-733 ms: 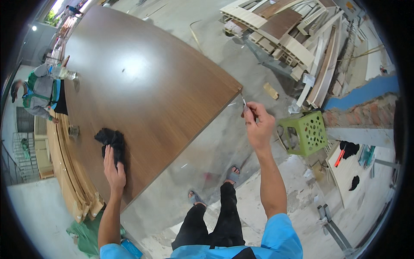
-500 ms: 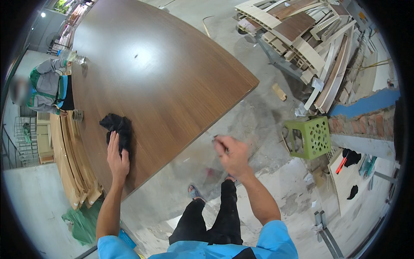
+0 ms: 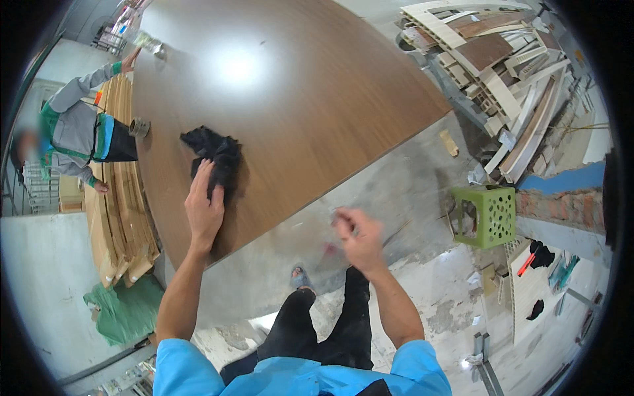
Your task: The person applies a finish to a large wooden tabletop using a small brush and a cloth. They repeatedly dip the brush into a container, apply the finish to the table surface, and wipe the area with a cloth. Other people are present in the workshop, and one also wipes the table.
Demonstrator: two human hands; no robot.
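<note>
Head view: your black cloth (image 3: 221, 155) lies bunched on the brown wood-grain counter (image 3: 317, 132), towards its near end, between the left edge and the slanting near-right edge. Your left hand (image 3: 205, 208) is laid over the cloth's near side with fingers extended, not gripping; that flat pose likely keeps the cloth pressed against the surface. Your right hand (image 3: 360, 239) is beyond the near-right edge, over the floor and apart from the counter. Its fingers are curled, but blur hides whether they hold anything, so I cannot tell.

By the left edge, beyond the cloth, sits a short tin (image 3: 139, 127); farther up that edge is a clear jar (image 3: 152, 44). Both narrow the free room along that side, as does your co-worker (image 3: 72, 129), whose hand (image 3: 130, 61) rests at the edge near the jar. Stacked cardboard-wrapped panels (image 3: 113, 198) stand beside the same edge.

Off the right corner are a green plastic stool (image 3: 498, 216) and a heap of scrap boards (image 3: 485, 63), both clear of your hands.
</note>
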